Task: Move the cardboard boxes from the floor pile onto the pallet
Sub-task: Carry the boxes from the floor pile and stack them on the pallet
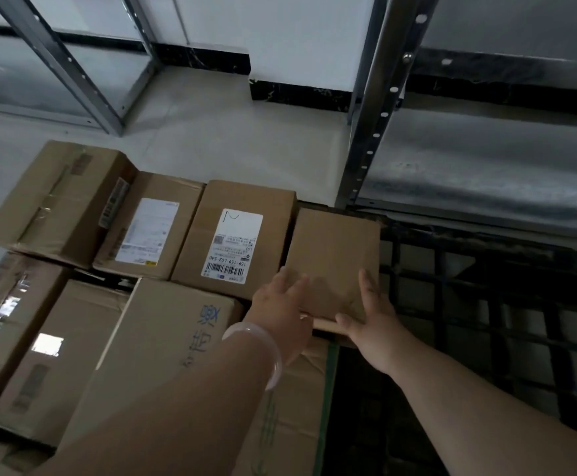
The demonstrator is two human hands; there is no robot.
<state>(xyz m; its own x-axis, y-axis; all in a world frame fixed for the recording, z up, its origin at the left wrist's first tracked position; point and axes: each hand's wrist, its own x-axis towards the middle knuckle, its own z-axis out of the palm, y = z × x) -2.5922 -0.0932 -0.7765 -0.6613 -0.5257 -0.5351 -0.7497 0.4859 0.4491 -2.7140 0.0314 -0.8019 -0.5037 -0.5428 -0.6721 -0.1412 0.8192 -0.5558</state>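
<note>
A small plain cardboard box [333,255] lies at the right end of the far row of boxes on the black grid pallet [486,304]. My left hand [282,304] rests flat on its near left corner, fingers straight. My right hand [369,321] lies on its near right side, fingers spread along the top and thumb at the near edge. To its left sits a box with a white barcode label [235,238], then another labelled box [149,228] and a taped box [57,201]. Nearer me lie larger boxes, one with blue print [173,341].
A metal shelving upright [380,108] stands just behind the small box, with grey shelves to the right. Another shelf frame [74,70] stands at the back left. Pale floor [228,139] shows beyond the boxes. The pallet's bare grid extends to the right.
</note>
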